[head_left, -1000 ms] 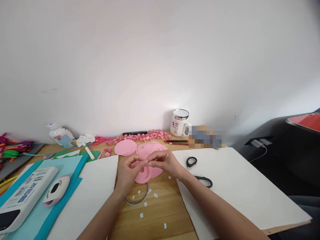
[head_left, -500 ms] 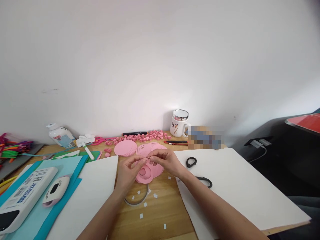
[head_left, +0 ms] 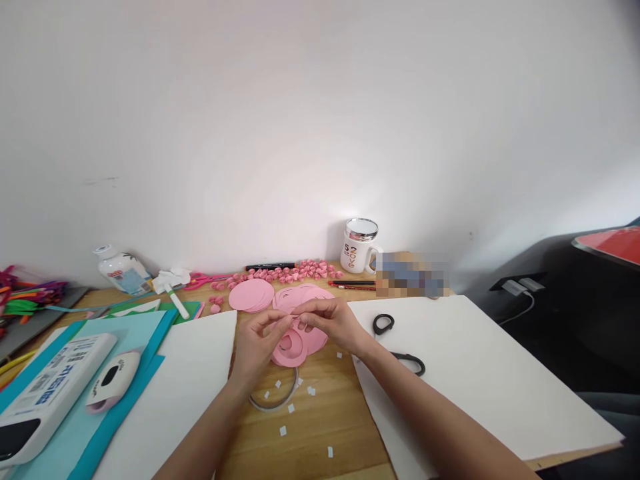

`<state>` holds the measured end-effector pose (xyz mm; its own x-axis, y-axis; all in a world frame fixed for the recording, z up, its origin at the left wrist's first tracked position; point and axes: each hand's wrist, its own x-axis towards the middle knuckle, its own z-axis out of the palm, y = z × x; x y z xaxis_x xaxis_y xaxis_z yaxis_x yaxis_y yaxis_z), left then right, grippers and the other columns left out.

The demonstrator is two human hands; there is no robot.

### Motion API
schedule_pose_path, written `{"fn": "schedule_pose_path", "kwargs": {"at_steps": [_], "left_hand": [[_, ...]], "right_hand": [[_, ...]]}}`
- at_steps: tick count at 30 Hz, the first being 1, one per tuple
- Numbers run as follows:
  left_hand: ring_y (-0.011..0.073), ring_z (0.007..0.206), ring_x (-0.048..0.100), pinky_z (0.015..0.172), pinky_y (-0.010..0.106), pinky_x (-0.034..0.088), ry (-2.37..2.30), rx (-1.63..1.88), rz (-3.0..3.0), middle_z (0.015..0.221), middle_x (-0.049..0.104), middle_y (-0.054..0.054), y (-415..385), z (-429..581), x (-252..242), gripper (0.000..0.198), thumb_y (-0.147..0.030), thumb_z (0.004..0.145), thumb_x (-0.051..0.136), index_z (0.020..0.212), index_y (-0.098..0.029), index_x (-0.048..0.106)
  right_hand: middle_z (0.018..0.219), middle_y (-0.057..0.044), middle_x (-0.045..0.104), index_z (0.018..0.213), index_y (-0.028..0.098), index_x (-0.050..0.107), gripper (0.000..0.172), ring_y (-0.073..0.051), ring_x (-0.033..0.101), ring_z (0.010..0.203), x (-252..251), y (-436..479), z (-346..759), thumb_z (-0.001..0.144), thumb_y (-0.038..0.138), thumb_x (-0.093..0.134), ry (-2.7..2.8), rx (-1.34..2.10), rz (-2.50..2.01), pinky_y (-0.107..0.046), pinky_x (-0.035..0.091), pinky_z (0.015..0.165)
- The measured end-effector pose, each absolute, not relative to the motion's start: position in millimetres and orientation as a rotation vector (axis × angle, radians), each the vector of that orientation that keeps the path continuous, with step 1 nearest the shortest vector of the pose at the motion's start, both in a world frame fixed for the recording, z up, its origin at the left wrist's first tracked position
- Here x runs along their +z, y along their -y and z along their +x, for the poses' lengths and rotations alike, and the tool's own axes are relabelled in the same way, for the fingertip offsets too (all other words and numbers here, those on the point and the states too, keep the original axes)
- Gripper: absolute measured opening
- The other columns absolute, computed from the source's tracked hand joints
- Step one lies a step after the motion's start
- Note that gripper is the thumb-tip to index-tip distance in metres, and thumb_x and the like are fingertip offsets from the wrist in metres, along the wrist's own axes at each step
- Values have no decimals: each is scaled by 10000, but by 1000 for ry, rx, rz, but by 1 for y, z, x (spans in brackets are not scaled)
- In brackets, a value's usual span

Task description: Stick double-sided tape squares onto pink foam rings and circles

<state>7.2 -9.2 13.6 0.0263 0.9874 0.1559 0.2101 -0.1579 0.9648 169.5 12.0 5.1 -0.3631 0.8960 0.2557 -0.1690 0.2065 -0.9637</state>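
Left hand [head_left: 255, 345], right hand [head_left: 336, 325] pinching pink paper [head_left: 290, 359] over wooden table [head_left: 345, 407]; white wall [head_left: 280, 133] behind.

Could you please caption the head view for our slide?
Left hand beside right hand over pink paper circles, white mug behind.

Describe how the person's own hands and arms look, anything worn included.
The ungloved left hand and ungloved right hand show no rings; the tapering left forearm and tapering right forearm are uncovered along nearly all that shows, with no watch or bracelet visible.
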Motion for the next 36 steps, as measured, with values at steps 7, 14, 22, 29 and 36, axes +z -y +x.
{"fn": "schedule_pose_path", "kwargs": {"at_steps": [7,14,22,29,36], "left_hand": [[154,630,598,562,228,477,-1300,1205,1485,718,663,34,10,8,15,173,-306,667,627,728,-146,650],[160,635,593,573,229,471,-1284,1189,1532,644,642,24,12,10,18,168,-308,671,621,700,-146,653],[149,617,577,576,224,452,-1300,1191,1522,661,642,18,12,9,19,171,-319,673,614,702,-155,653],[148,600,579,530,214,449,-1341,1158,1495,662,648,26,11,9,19,198,-338,664,615,691,-145,647],[151,582,588,538,225,458,-1329,1182,1485,619,649,20,11,9,18,209,-342,672,605,719,-145,658]], "right_hand": [[690,-21,634,813,179,692,206,-100,533,593,6,-11,169,663,317,657,1466,1358,-725,-238,463,580],[651,-20,636,684,151,673,202,-110,543,586,8,-10,167,611,338,693,1428,1346,-757,-247,457,575],[872,-63,684,883,168,638,322,-192,639,786,2,-11,167,591,276,720,1336,1416,-684,-356,509,745],[886,-83,688,922,163,622,330,-193,650,777,1,-12,168,631,303,689,1324,1431,-697,-349,512,727],[844,-73,698,922,159,623,334,-180,654,746,0,-12,168,618,273,701,1269,1445,-720,-338,504,737]]}}
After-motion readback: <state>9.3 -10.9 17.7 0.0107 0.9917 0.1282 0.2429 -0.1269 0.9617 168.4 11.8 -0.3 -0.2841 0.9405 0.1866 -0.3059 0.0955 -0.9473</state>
